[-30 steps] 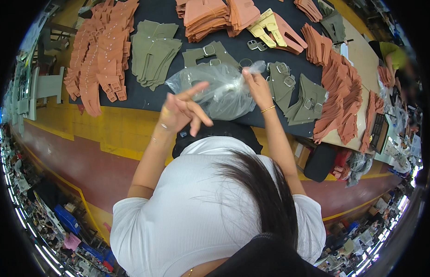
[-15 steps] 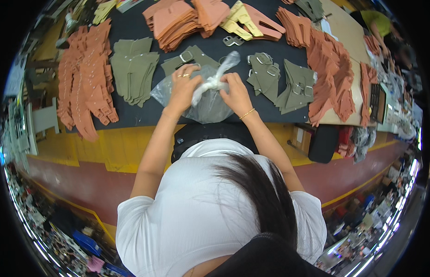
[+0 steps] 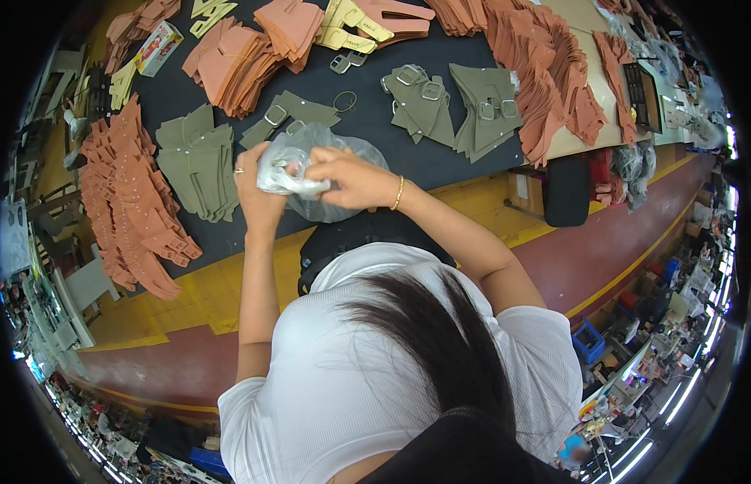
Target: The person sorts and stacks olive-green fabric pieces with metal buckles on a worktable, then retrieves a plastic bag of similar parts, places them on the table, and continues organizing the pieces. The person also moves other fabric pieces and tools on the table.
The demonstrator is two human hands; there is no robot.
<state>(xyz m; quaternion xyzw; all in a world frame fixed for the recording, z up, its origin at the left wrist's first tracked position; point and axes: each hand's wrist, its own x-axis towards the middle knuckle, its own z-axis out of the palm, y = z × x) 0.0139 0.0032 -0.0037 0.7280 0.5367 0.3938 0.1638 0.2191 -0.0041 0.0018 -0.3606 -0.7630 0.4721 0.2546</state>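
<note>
Gathering: both hands work the neck of a clear plastic bag (image 3: 327, 181) above the near edge of the dark table top (image 3: 440, 161); the film is bunched into a white wad between them.
Left hand (image 3: 258, 189): fingers curled shut around the bunched neck of the bag from the left; a ring shows on one finger.
Right hand (image 3: 351, 177): closed over the same wad from the right, fingers folded down on the film; a thin bracelet (image 3: 399, 194) sits at the wrist; how tightly the fingertips pinch I cannot tell, since the hand's back hides them.
Bag position: held just above the table, its swollen body hanging below and behind the hands; what fills it is too blurred to tell.
Progress: the bag looks filled and its mouth drawn together, so closing seems well along; I judge the neck not yet tied or sealed, as both hands grip it and no knot shows.
Left undone: many olive-green cut pieces (image 3: 198, 165), some with metal buckles (image 3: 412, 77), and stacks of terracotta cut pieces (image 3: 137, 202) lie loose on the table.
Change from a second ago: the hands were then spread apart with the bag stretched open between them; half a second ago they had met at the twisted neck; now they clasp it closer, lower and nearer the body.
</note>
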